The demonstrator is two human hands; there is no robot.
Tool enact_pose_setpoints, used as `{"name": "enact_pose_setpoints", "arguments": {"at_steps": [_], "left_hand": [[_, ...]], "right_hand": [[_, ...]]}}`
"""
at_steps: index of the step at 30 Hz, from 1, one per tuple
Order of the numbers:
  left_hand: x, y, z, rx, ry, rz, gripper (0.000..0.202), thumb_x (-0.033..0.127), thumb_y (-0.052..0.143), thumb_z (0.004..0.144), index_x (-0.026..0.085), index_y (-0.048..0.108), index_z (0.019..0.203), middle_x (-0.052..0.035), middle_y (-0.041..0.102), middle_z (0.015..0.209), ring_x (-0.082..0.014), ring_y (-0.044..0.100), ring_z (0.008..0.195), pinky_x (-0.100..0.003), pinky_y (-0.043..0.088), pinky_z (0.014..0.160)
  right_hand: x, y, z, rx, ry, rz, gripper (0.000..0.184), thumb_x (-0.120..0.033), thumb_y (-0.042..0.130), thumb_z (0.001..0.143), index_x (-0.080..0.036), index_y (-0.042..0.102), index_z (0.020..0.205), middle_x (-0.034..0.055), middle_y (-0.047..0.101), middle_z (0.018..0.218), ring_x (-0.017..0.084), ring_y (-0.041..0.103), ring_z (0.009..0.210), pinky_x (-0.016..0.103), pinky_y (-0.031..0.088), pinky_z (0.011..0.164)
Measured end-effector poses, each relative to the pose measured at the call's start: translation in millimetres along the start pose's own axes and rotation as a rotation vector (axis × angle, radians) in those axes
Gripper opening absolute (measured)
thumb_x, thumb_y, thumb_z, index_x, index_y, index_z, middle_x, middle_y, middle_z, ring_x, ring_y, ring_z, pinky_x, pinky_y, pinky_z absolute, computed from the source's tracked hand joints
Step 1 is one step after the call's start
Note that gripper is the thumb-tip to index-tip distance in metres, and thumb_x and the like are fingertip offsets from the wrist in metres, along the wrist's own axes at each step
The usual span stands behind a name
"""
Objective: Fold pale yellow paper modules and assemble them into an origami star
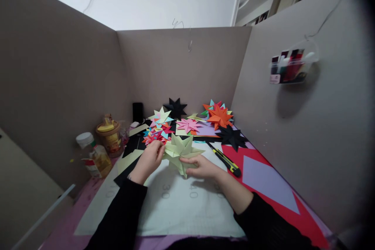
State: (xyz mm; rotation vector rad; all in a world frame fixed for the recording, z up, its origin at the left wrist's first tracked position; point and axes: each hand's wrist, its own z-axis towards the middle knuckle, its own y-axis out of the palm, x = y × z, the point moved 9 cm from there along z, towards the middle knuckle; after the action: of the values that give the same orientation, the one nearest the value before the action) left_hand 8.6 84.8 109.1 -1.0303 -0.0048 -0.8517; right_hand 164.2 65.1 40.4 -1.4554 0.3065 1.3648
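A pale green folded paper star is held above the light mat, tilted, with its points fanning outward. My left hand pinches one of its points at the left side. On the right side, my right hand grips the star, fingers laid along its lower points and the thumb mostly out of sight. Just behind the left hand lies a heap of small multicoloured paper stars. To the right of the right hand rests a black and yellow utility knife.
Black stars, an orange star and a pink star lie at the back. Red paper and a lilac sheet cover the right. A bottle and a tub stand left. Grey panels enclose the table.
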Motion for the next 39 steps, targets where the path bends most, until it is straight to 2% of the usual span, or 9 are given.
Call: {"name": "enact_pose_setpoints", "arguments": {"at_steps": [10, 13, 17, 20, 23, 26, 33, 36, 39], "left_hand": [[10, -4.9, -2, 0.03, 0.004, 0.245, 0.021, 0.024, 0.034, 0.092, 0.019, 0.048, 0.078, -0.0063, 0.052, 0.082, -0.0198, 0.053, 0.078, -0.032, 0.043, 0.071], [5, -5.8, -1, 0.05, -0.026, 0.082, 0.019, 0.024, 0.038, 0.09, 0.019, 0.05, 0.077, -0.0048, 0.053, 0.079, -0.0181, 0.054, 0.074, -0.03, 0.045, 0.067], [-14, 0.1, -2, 0.082, -0.131, -0.267, 0.006, 0.021, 0.051, 0.081, 0.019, 0.056, 0.083, -0.004, 0.057, 0.083, -0.0158, 0.056, 0.072, -0.027, 0.048, 0.063], [-26, 6.2, -3, 0.115, -0.224, -0.537, 0.013, 0.019, 0.058, 0.074, 0.018, 0.056, 0.087, -0.0051, 0.058, 0.093, -0.0145, 0.059, 0.073, -0.028, 0.051, 0.064], [-27, 5.7, -3, 0.134, -0.233, -0.711, 0.014, 0.019, 0.062, 0.071, 0.017, 0.054, 0.083, -0.0056, 0.057, 0.1, -0.0145, 0.061, 0.078, -0.028, 0.053, 0.066], [-23, 1.3, -2, 0.097, -0.188, -0.712, 0.015, 0.019, 0.064, 0.07, 0.017, 0.057, 0.083, -0.0055, 0.058, 0.098, -0.015, 0.061, 0.079, -0.029, 0.053, 0.068], [-14, -12.7, -3, 0.037, -0.049, -0.4, 0.01, 0.014, 0.064, 0.072, 0.018, 0.063, 0.081, -0.002, 0.065, 0.079, -0.0132, 0.06, 0.067, -0.025, 0.05, 0.061], [-12, -14.9, -3, -0.001, -0.064, -0.472, 0.007, 0.019, 0.066, 0.072, 0.018, 0.062, 0.078, -0.0015, 0.066, 0.074, -0.0136, 0.062, 0.064, -0.025, 0.052, 0.059], [-12, -16.3, -3, -0.03, -0.093, -0.603, 0.013, 0.025, 0.069, 0.071, 0.017, 0.062, 0.078, -0.0043, 0.069, 0.081, -0.0146, 0.064, 0.066, -0.026, 0.054, 0.06]], "right_hand": [[-4, 3, -2, 0.017, -0.003, -0.079, 0.05, -0.022, 0.064, 0.072, -0.02, 0.058, 0.122, 0.0077, 0.059, 0.125, 0.025, 0.055, 0.115, 0.044, 0.037, 0.104], [-6, 3, -2, 0.034, -0.012, -0.09, 0.05, -0.021, 0.064, 0.072, -0.021, 0.057, 0.122, 0.0065, 0.059, 0.125, 0.025, 0.055, 0.115, 0.044, 0.037, 0.103], [-10, 1, -2, 0.042, -0.021, -0.079, 0.05, -0.021, 0.064, 0.073, -0.023, 0.056, 0.123, 0.0054, 0.059, 0.126, 0.025, 0.055, 0.115, 0.045, 0.037, 0.103], [-15, -1, -2, 0.046, -0.051, -0.059, 0.049, -0.022, 0.064, 0.074, -0.024, 0.057, 0.123, 0.0054, 0.058, 0.127, 0.025, 0.054, 0.117, 0.046, 0.036, 0.105], [-17, -3, -2, 0.05, -0.064, -0.032, 0.048, -0.026, 0.065, 0.075, -0.023, 0.057, 0.122, 0.0064, 0.059, 0.126, 0.026, 0.054, 0.117, 0.046, 0.035, 0.105], [-14, -3, -2, 0.043, -0.032, -0.006, 0.049, -0.029, 0.066, 0.075, -0.021, 0.057, 0.122, 0.0082, 0.059, 0.125, 0.026, 0.054, 0.117, 0.046, 0.036, 0.104], [-14, -1, -3, 0.017, -0.023, 0.013, 0.05, -0.032, 0.066, 0.075, -0.019, 0.057, 0.122, 0.01, 0.058, 0.125, 0.027, 0.054, 0.117, 0.046, 0.036, 0.104], [-14, -2, -3, 0.0, -0.052, 0.015, 0.049, -0.036, 0.065, 0.077, -0.02, 0.057, 0.122, 0.0092, 0.058, 0.126, 0.026, 0.053, 0.118, 0.045, 0.035, 0.105], [-15, -1, -4, -0.033, -0.091, 0.019, 0.048, -0.039, 0.065, 0.077, -0.021, 0.057, 0.122, 0.0095, 0.057, 0.127, 0.026, 0.051, 0.12, 0.045, 0.033, 0.106]]}}
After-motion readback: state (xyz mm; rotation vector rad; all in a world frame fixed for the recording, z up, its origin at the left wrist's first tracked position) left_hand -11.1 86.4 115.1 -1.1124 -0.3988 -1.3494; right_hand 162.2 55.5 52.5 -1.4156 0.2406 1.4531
